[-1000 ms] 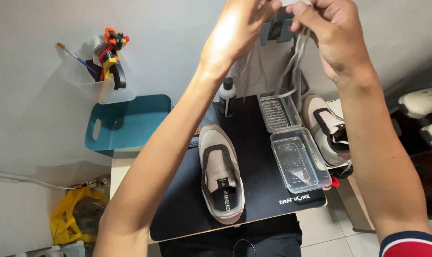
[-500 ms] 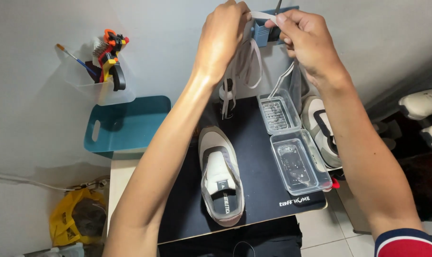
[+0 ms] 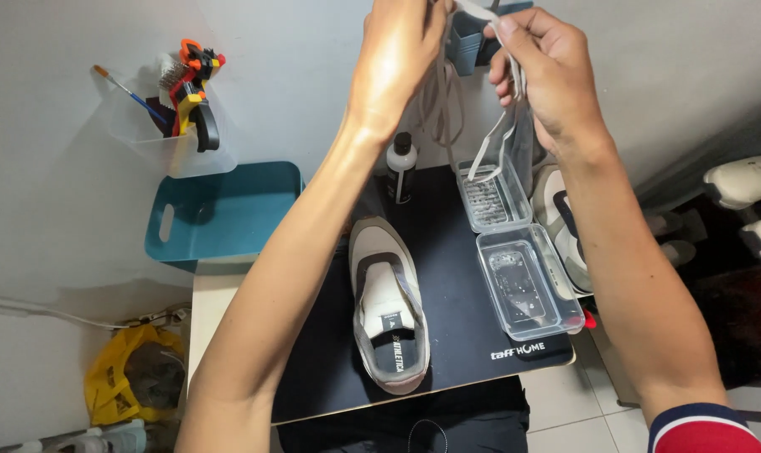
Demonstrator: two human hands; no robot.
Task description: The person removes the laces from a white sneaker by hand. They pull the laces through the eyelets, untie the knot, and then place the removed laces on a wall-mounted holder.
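Both grips on pale laces

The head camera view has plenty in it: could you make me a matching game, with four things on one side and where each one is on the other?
Things:
1. shoelaces
2. beige shoe
3. dark bottle
4. teal basket

Places:
A. lying flat in the middle of the black mat
B. to the left of the mat, below a clear tub of brushes
C. held up between the left hand and right hand
D. upright at the mat's far edge

Pairs: 1-C, 2-A, 3-D, 4-B
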